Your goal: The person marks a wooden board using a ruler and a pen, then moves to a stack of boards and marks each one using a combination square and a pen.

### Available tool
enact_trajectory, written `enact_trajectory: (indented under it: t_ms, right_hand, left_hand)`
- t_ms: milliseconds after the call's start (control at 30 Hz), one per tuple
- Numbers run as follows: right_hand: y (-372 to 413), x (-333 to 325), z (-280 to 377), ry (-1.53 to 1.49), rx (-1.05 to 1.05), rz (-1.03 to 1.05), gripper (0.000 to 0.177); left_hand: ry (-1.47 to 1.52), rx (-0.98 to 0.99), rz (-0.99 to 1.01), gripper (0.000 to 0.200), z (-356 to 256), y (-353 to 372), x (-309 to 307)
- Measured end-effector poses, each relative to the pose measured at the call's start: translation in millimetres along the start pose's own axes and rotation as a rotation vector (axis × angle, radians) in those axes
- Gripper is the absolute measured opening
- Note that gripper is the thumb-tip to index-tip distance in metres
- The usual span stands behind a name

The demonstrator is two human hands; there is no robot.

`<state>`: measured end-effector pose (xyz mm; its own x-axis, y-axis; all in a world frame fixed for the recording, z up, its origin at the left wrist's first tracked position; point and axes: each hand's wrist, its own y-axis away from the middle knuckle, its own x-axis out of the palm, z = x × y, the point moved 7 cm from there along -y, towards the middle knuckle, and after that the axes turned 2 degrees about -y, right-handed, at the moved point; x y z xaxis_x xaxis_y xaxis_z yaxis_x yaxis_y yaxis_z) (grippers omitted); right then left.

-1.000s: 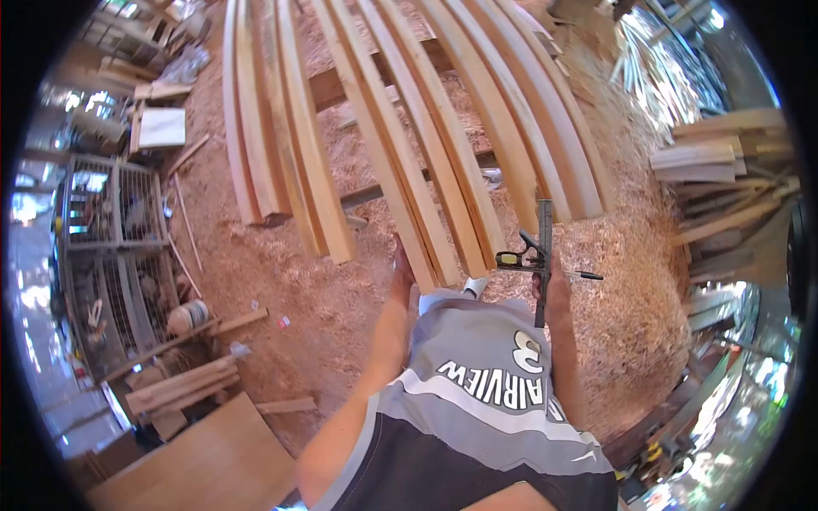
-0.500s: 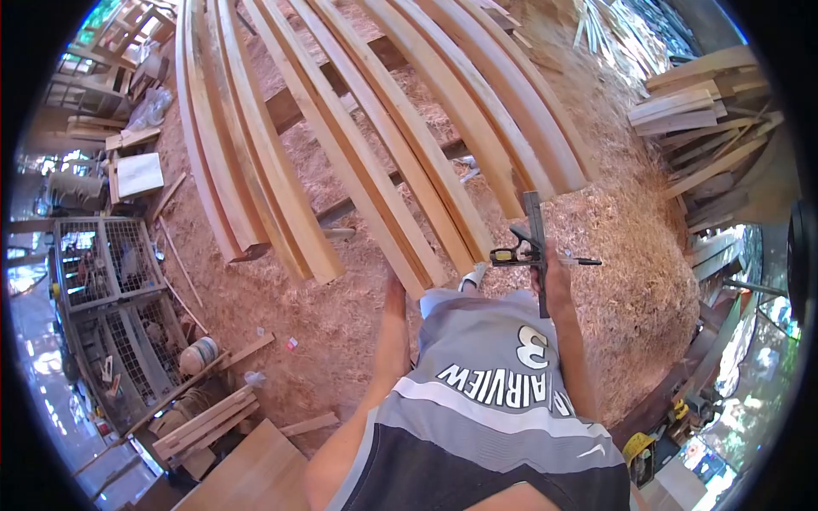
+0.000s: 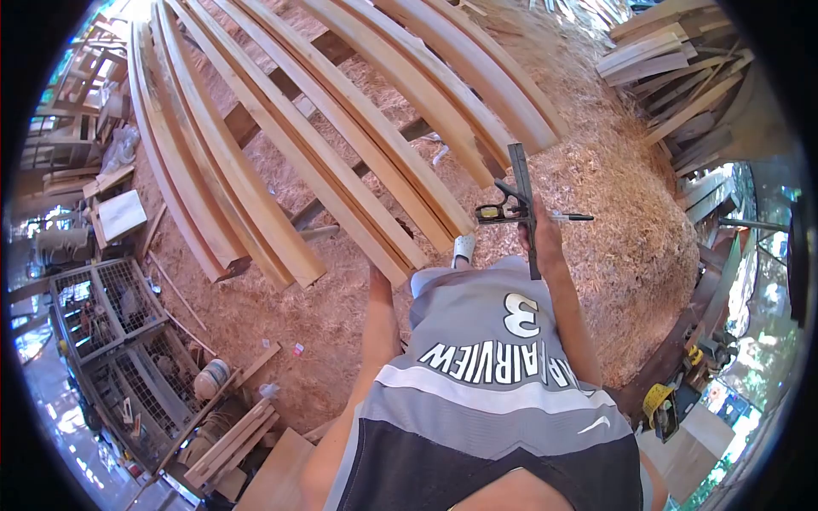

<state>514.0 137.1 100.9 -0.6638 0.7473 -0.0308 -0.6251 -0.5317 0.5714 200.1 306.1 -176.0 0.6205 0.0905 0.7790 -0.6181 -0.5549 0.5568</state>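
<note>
My right hand is closed round a combination square, its dark blade upright and its head pointing left. A thin black pen-like tool sticks out to the right of that hand. My left hand is at the near end of a long wooden beam; its fingers are hidden under or behind the wood. Beside it, to the right, another pair of beams ends close to the square's head.
More long beams lie side by side across cross timbers. Wood shavings cover the ground. A metal mesh frame stands at the left. Offcuts are piled at upper right. A yellow tape measure lies at lower right.
The view has shifted, so the beams appear farther left. My right hand, still holding the square, appears slightly higher and to the left. My left hand stays at the beam end.
</note>
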Motion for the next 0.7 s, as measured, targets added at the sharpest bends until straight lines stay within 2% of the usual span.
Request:
enact_trajectory:
  t_ms: [500,600,700]
  right_hand:
    - [5.5,-10.6,-2.1,-0.079,0.016,-0.037,0.056]
    - [0.5,-16.0,-10.4,-0.062,0.035,-0.062,0.061]
    - [-6.5,-18.4,-16.6,-0.101,0.010,-0.026,0.057]
  left_hand:
    - [-0.013,0.004,-0.017,0.079,-5.2,0.7,-8.3]
    - [-0.036,0.020,-0.018,0.079,-17.8,-6.8,-9.5]
    - [-0.061,0.025,-0.021,0.078,-29.9,-12.2,-7.2]
